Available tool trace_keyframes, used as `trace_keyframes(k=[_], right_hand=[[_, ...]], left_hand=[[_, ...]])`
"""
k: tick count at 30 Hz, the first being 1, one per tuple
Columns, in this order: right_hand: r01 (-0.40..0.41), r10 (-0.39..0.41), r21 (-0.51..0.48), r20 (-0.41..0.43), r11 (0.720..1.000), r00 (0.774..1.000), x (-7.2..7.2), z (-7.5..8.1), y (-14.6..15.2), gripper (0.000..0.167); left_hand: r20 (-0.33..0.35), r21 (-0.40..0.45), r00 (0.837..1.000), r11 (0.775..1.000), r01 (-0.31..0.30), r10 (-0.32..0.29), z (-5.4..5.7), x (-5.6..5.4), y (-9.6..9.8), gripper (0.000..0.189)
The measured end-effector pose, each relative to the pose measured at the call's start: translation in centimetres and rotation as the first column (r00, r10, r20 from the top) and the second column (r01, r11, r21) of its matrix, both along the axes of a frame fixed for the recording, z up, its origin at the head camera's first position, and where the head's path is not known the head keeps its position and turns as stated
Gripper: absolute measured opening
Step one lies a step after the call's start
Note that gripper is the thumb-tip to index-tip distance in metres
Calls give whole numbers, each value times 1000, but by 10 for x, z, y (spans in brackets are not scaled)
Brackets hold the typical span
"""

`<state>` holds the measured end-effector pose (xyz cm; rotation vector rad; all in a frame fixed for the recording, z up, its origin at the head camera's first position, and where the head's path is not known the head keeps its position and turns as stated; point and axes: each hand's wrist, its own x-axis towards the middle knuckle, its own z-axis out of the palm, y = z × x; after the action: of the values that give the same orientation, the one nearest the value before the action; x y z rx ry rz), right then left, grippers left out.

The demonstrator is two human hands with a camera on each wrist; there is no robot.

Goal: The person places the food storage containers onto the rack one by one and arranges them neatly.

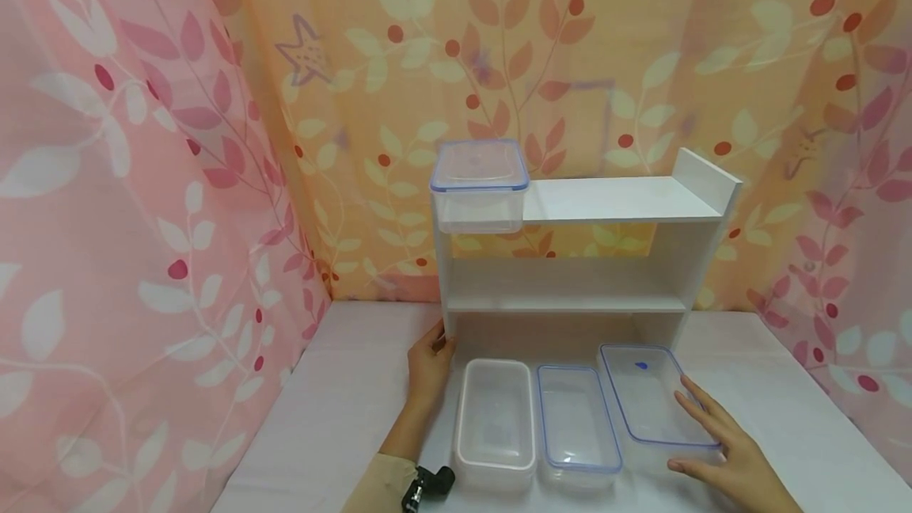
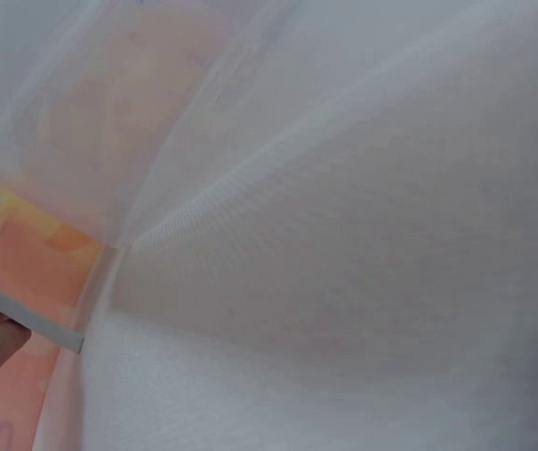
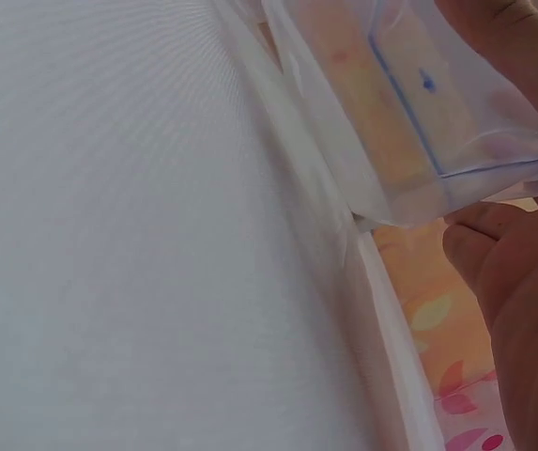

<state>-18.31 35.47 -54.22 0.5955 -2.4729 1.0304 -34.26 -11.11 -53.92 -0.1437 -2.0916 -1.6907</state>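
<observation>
The white open shelf unit [image 1: 602, 200] seems to be made of smooth painted or laminated board, and its boards are seen as matt, with only a soft sheen. By smooth, see-through plastic are formed the white-rimmed rectangular container [image 1: 496, 410], the narrow blue-rimmed container [image 1: 579, 414] and the wide blue-rimmed container [image 1: 651, 398]; glossy reflections are shown on them. The square lidded box [image 1: 480, 210] is made of cloudier, translucent plastic. The bench is covered by matt white cloth [image 1: 370, 362], finely textured. Softly folded cloth is seen in the pink leaf-printed curtain [image 1: 164, 252] and the orange leaf-printed curtain [image 1: 370, 125].
</observation>
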Motion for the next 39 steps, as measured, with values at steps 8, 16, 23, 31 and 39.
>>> trace_keyframes(k=[8,16,23,31,39], right_hand=[[-6,6,-51,-6,999,1000,0,2,2,101],[-38,32,-83,-79,996,996,1,6,-3,102],[-96,79,-71,-208,993,975,-1,12,-7,105],[-56,42,-68,-191,996,981,-2,33,-15,104],[46,-49,-58,-57,997,997,9,47,-12,104]], left_hand=[[-31,5,1000,1000,-5,5,-2,-1,1,46],[-44,0,999,1000,1,-1,-2,0,0,47],[-12,13,1000,1000,13,-13,0,1,0,45],[20,28,1000,1000,7,-7,2,-1,-1,46],[35,27,999,1000,12,-13,1,-2,2,45]])
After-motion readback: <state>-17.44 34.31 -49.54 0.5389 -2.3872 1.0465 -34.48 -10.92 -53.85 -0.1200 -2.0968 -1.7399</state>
